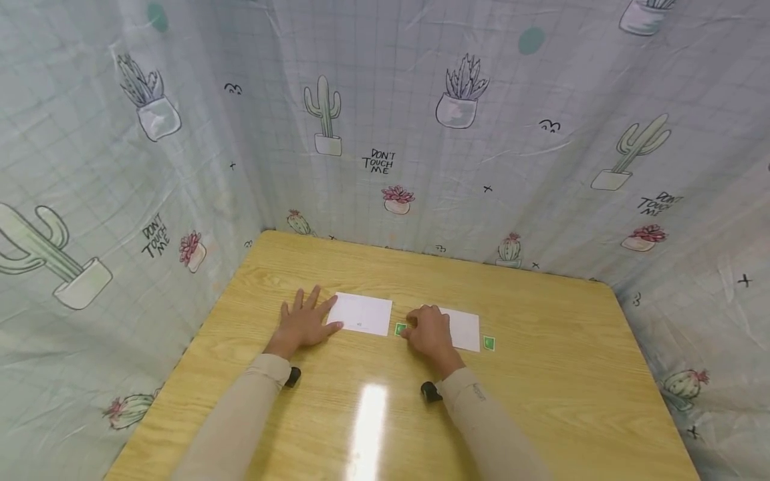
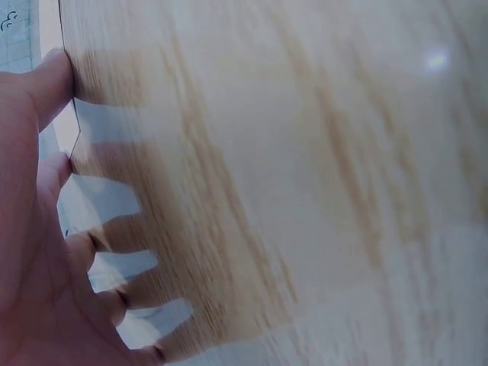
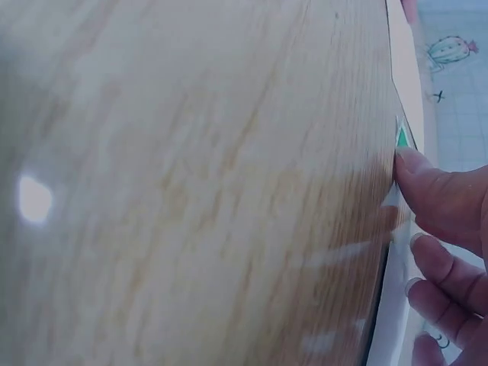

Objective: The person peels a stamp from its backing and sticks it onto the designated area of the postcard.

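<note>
Two white rectangles that look like envelopes lie flat on the wooden table. My left hand [image 1: 301, 325] is spread on the table, its thumb and index finger touching the left end of the left envelope [image 1: 365, 312]. Just right of that envelope is a small green stamp [image 1: 400, 329] with a white border. My right hand [image 1: 432, 332] has its thumb and index finger at this stamp, the other fingers curled in. The right wrist view shows the thumb against the stamp's green corner [image 3: 402, 138]. The hand partly covers the right envelope [image 1: 466, 329].
A second green stamp [image 1: 489, 343] lies beside the right envelope's right edge. The table [image 1: 541, 401] reaches back to a hanging curtain [image 1: 397, 120] printed with cacti, which also encloses both sides. Each wrist carries a dark camera strap piece [image 1: 430, 391].
</note>
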Motion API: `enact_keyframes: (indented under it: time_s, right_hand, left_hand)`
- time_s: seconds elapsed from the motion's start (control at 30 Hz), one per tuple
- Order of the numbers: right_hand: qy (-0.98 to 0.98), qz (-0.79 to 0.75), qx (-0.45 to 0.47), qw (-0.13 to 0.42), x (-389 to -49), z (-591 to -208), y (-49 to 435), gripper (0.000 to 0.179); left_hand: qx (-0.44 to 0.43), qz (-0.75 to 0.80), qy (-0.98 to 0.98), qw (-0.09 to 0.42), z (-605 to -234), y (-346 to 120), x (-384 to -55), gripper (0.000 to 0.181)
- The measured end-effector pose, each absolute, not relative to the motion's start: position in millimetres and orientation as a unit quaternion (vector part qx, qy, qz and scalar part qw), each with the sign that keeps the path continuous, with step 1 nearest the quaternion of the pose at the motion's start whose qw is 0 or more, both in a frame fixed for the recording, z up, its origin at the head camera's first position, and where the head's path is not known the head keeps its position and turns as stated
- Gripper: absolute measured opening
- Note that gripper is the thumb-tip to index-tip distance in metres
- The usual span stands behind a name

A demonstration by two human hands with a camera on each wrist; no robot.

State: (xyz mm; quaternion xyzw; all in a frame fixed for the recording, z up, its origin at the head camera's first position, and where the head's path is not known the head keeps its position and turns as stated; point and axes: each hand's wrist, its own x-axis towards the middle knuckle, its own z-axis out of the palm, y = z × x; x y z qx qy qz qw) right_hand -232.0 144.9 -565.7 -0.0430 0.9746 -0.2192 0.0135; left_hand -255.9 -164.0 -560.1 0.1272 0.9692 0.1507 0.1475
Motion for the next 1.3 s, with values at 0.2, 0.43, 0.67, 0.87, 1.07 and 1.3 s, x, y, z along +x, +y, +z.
enact_keyframes:
  time_s: [0.2,0.43,0.67,0.87,1.07,1.3]
  right_hand:
    - [0.972,-0.231,-0.042,0.015,-234,-565,143,0.017]
    - [0.970,-0.240,-0.033,0.022,-233,-564,141,0.021]
    - [0.967,-0.252,-0.039,0.011,-231,-566,140,0.026]
    - [0.961,-0.272,-0.038,0.015,-230,-565,140,0.024]
    - [0.929,-0.367,-0.029,0.042,-230,-555,145,0.014]
    - [0.870,-0.486,0.000,0.089,-227,-545,152,0.012]
  left_hand:
    - [0.127,0.162,0.967,0.147,-557,-164,-255,0.075]
    - [0.125,0.161,0.967,0.152,-556,-163,-255,0.076]
    - [0.127,0.160,0.967,0.150,-556,-162,-254,0.076]
    - [0.127,0.166,0.967,0.148,-555,-163,-254,0.075]
    - [0.125,0.162,0.968,0.142,-558,-165,-255,0.075]
    - [0.125,0.168,0.967,0.149,-562,-166,-254,0.076]
